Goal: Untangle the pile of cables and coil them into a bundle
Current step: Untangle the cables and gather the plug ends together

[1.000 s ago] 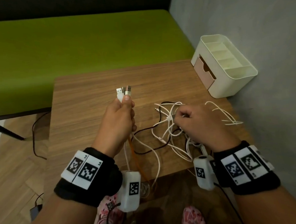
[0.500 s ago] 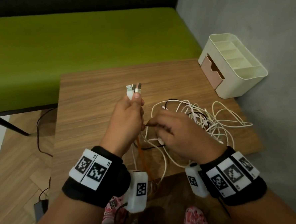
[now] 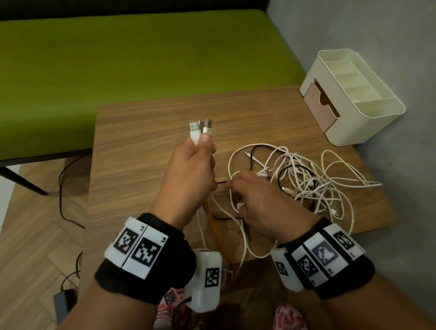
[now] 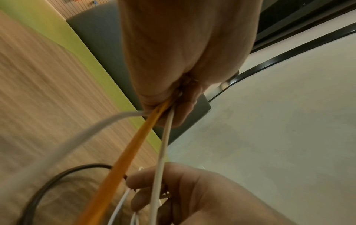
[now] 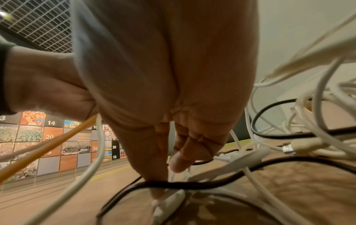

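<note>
My left hand is raised above the wooden table and grips a bunch of cable ends, with the USB plugs sticking up. An orange cable and white ones hang from that fist. Just to its right, my right hand pinches a thin black cable between thumb and fingers. This cable runs across to my left hand. The tangled pile of white and black cables lies on the table's right half, behind my right hand.
A cream desk organiser with a pink drawer stands at the table's far right corner against the grey wall. A green bench runs behind the table. Some cable loops hang over the table's near edge. A power adapter lies on the floor at left.
My right hand has moved left from the pile to just beside my left hand, drawing the black cable with it. My left hand has kept the plugs upright.
</note>
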A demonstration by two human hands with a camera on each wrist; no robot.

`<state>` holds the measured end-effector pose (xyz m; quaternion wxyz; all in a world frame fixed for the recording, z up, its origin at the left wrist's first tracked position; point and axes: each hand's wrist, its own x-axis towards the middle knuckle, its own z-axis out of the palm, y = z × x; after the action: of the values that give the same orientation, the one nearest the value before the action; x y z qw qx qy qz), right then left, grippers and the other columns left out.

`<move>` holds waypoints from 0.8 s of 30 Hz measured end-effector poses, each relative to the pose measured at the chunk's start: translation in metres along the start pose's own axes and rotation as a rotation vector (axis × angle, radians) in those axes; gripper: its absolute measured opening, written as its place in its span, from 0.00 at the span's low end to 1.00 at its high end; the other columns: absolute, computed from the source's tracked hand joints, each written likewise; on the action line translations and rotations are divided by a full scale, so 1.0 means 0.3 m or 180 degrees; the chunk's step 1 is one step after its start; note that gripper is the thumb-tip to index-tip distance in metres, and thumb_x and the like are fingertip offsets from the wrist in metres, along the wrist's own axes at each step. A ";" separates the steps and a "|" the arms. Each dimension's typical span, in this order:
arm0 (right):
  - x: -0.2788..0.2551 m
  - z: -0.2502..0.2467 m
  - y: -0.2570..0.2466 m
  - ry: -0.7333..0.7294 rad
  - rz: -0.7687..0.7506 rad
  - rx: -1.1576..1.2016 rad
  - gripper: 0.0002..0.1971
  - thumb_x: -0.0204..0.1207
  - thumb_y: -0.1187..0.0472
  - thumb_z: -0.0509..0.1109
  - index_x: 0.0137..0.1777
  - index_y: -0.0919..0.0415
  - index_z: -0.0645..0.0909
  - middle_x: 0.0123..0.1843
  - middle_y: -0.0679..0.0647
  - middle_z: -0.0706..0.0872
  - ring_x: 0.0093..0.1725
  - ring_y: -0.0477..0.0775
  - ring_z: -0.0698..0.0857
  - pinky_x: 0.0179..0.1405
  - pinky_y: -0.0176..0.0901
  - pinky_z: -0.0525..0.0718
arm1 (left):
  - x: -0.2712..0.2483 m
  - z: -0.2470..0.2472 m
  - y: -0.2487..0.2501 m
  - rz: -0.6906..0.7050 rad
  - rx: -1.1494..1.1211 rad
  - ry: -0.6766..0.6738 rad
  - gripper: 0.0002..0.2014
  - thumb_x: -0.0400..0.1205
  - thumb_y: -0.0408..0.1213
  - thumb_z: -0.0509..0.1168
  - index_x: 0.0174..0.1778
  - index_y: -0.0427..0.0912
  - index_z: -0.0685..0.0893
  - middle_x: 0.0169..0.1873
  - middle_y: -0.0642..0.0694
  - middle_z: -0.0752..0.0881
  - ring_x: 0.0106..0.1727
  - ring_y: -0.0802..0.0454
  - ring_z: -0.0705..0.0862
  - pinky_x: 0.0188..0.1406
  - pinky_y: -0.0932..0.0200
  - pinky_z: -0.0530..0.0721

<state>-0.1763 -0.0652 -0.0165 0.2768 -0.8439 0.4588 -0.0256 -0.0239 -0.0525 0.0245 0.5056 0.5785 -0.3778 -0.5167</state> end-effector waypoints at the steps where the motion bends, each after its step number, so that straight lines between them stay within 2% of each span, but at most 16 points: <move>1: 0.001 -0.002 0.001 -0.0048 0.0035 0.0049 0.25 0.77 0.70 0.66 0.74 0.54 0.76 0.64 0.47 0.74 0.62 0.50 0.76 0.61 0.45 0.79 | -0.001 -0.001 0.001 0.0005 -0.0002 0.0002 0.15 0.91 0.45 0.51 0.42 0.44 0.73 0.20 0.56 0.68 0.19 0.59 0.65 0.26 0.57 0.68; 3: 0.000 -0.006 0.003 -0.0138 0.0023 0.0080 0.26 0.76 0.73 0.65 0.74 0.55 0.75 0.64 0.48 0.73 0.62 0.50 0.76 0.60 0.48 0.80 | -0.003 -0.003 0.004 0.0012 -0.0028 0.0017 0.15 0.91 0.45 0.51 0.42 0.43 0.73 0.21 0.54 0.68 0.19 0.59 0.65 0.26 0.58 0.68; 6: 0.001 -0.006 0.008 -0.0197 0.0011 0.0057 0.25 0.76 0.72 0.66 0.73 0.55 0.76 0.64 0.47 0.73 0.61 0.48 0.75 0.60 0.44 0.78 | -0.006 -0.005 0.008 0.0003 -0.0046 0.0002 0.15 0.91 0.45 0.51 0.42 0.43 0.73 0.22 0.53 0.67 0.19 0.59 0.65 0.26 0.58 0.67; 9: 0.006 -0.004 0.009 -0.0067 0.0177 0.0038 0.19 0.78 0.63 0.69 0.69 0.54 0.78 0.61 0.45 0.77 0.60 0.47 0.77 0.59 0.42 0.77 | -0.006 -0.005 0.008 0.0025 -0.0017 -0.0015 0.15 0.91 0.45 0.50 0.41 0.43 0.73 0.22 0.53 0.67 0.20 0.59 0.65 0.26 0.58 0.67; 12: 0.009 -0.014 0.003 0.0144 0.0395 -0.0085 0.10 0.80 0.53 0.70 0.58 0.53 0.81 0.53 0.47 0.82 0.55 0.50 0.79 0.50 0.41 0.74 | -0.005 -0.003 0.008 0.0029 -0.0059 0.0001 0.16 0.91 0.44 0.51 0.40 0.43 0.73 0.22 0.53 0.67 0.19 0.59 0.64 0.26 0.58 0.67; 14: 0.011 -0.019 0.001 0.0117 0.0547 -0.0171 0.10 0.78 0.50 0.72 0.53 0.55 0.82 0.50 0.48 0.83 0.53 0.51 0.80 0.47 0.42 0.73 | -0.005 -0.001 0.008 0.0015 -0.0073 -0.0008 0.16 0.91 0.44 0.51 0.40 0.44 0.73 0.21 0.53 0.67 0.19 0.59 0.64 0.26 0.58 0.66; 17: 0.014 -0.011 0.003 -0.0100 0.0672 -0.0344 0.15 0.76 0.48 0.75 0.56 0.55 0.83 0.54 0.50 0.80 0.56 0.51 0.78 0.53 0.44 0.77 | -0.005 -0.001 0.008 0.0008 -0.0062 -0.0033 0.16 0.91 0.45 0.51 0.40 0.44 0.73 0.21 0.54 0.68 0.20 0.59 0.65 0.27 0.57 0.66; 20: 0.013 -0.003 0.009 -0.0143 0.0548 -0.0473 0.12 0.77 0.52 0.74 0.56 0.56 0.84 0.56 0.51 0.78 0.59 0.53 0.78 0.57 0.45 0.77 | -0.006 -0.002 0.010 -0.0005 -0.0060 -0.0043 0.16 0.91 0.45 0.51 0.41 0.44 0.73 0.23 0.53 0.67 0.21 0.58 0.64 0.27 0.57 0.65; 24: 0.001 -0.016 0.007 -0.0102 0.0519 -0.0668 0.09 0.78 0.55 0.70 0.55 0.56 0.85 0.59 0.52 0.79 0.60 0.56 0.79 0.60 0.51 0.78 | -0.002 -0.006 0.005 0.0023 -0.0091 -0.0022 0.16 0.91 0.45 0.51 0.40 0.44 0.73 0.22 0.54 0.67 0.20 0.58 0.64 0.27 0.57 0.65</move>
<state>-0.1790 -0.0684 -0.0136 0.1955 -0.8284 0.5216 0.0587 -0.0220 -0.0519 0.0260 0.5144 0.5679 -0.3743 -0.5223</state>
